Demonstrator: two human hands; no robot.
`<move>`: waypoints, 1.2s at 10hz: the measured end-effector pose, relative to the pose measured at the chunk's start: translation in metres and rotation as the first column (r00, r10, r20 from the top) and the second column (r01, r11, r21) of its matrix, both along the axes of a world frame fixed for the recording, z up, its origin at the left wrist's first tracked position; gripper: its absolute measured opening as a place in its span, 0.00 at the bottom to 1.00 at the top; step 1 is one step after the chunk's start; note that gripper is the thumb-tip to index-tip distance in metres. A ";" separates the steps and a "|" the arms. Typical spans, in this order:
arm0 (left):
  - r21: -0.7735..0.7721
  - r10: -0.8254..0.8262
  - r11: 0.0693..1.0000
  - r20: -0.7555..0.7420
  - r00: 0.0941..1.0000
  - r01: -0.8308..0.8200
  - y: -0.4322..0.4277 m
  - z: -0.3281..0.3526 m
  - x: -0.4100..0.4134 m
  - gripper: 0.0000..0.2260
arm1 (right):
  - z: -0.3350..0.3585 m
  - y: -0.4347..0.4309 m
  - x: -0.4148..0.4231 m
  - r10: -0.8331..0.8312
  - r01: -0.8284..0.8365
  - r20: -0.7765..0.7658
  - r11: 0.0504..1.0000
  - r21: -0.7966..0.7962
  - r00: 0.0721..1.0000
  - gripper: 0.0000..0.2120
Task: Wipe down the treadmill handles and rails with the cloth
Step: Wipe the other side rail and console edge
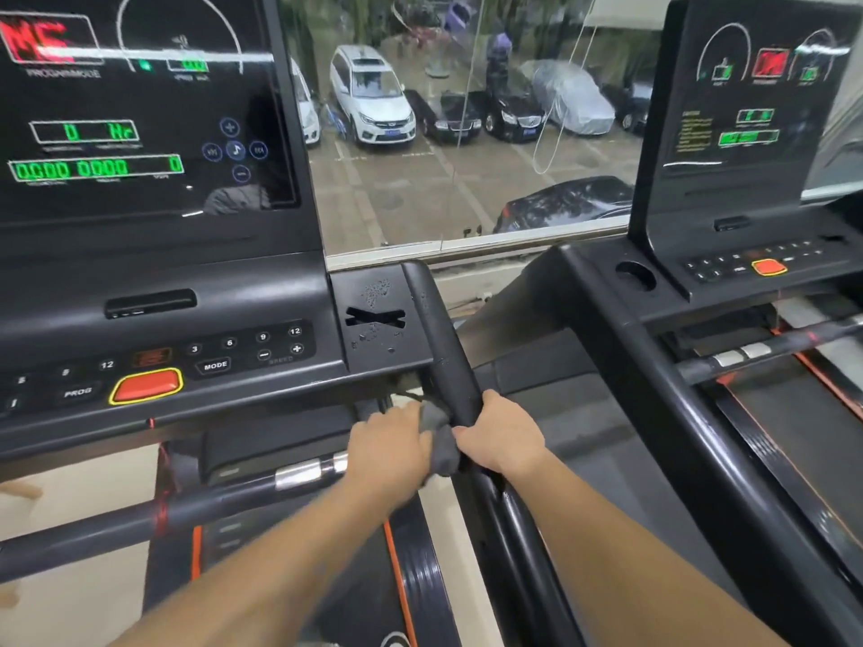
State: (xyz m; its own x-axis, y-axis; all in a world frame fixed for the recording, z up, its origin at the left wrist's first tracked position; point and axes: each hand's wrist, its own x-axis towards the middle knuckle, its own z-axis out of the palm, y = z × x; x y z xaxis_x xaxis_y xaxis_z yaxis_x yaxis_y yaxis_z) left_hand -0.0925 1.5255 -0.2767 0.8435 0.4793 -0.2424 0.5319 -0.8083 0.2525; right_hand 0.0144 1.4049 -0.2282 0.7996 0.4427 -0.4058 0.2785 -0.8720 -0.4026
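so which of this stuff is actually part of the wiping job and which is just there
In the job:
- grey cloth, held by left hand
- side rail, gripped by right hand
- front handlebar

Just there:
- console display
- orange button
- neighbouring treadmill
- parked cars outside

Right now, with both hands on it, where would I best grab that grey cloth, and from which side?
Probably the bunched fold of the grey cloth showing between the left hand and right hand, coming from above. It seems draped over the black handrail, so only that fold is exposed; the hands cover both sides.
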 end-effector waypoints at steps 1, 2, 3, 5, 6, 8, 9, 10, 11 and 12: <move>0.184 -0.150 0.974 0.092 0.984 0.131 -0.033 -0.018 -0.042 0.33 | 0.000 0.000 0.005 -0.025 0.025 -0.017 1.000 0.007 1.000 0.19; 0.294 -0.244 0.936 0.140 0.960 0.195 -0.019 -0.019 -0.036 0.36 | -0.001 0.002 0.009 -0.042 0.042 -0.050 0.999 0.007 0.998 0.18; 0.229 -0.218 0.951 0.027 0.976 0.206 -0.009 -0.003 -0.014 0.27 | -0.003 0.003 0.011 -0.036 0.036 -0.044 0.999 -0.015 0.998 0.17; -0.358 0.012 0.932 -0.119 0.993 -0.054 0.025 0.024 0.027 0.16 | -0.001 0.004 0.008 -0.016 0.016 -0.039 1.000 -0.017 0.999 0.19; -0.012 -0.027 1.000 0.009 1.000 0.027 -0.006 0.013 -0.005 0.20 | -0.005 -0.001 0.007 -0.020 0.020 -0.020 1.000 0.000 1.000 0.17; 0.242 -0.062 0.969 0.047 0.997 0.049 -0.022 -0.009 -0.012 0.28 | -0.008 -0.001 0.006 -0.017 0.017 0.058 1.000 -0.004 0.998 0.16; 0.177 -0.077 0.981 -0.034 0.996 0.082 -0.010 0.002 0.013 0.21 | -0.010 0.000 0.005 -0.005 0.009 0.110 0.999 -0.044 0.994 0.15; -0.121 -0.089 0.990 -0.110 0.990 0.076 0.013 0.011 0.027 0.20 | -0.008 0.000 0.007 0.008 -0.005 0.060 0.999 -0.050 0.998 0.16; -0.493 0.086 0.845 -0.258 0.962 -0.208 0.033 0.018 0.044 0.22 | -0.005 0.003 0.007 0.004 -0.002 0.036 0.998 -0.061 0.999 0.18; -0.488 0.093 0.846 -0.259 0.961 -0.213 0.032 0.012 0.051 0.22 | -0.004 0.007 0.005 0.008 -0.004 0.052 0.996 -0.085 0.999 0.17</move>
State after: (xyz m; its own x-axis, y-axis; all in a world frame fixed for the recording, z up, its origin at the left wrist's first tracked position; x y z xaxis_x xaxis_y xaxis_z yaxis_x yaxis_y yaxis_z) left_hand -0.0419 1.5580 -0.2649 0.6667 0.3567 -0.6544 0.7275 -0.5024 0.4674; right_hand 0.0190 1.4114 -0.2325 0.8182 0.4133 -0.3995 0.3027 -0.9006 -0.3119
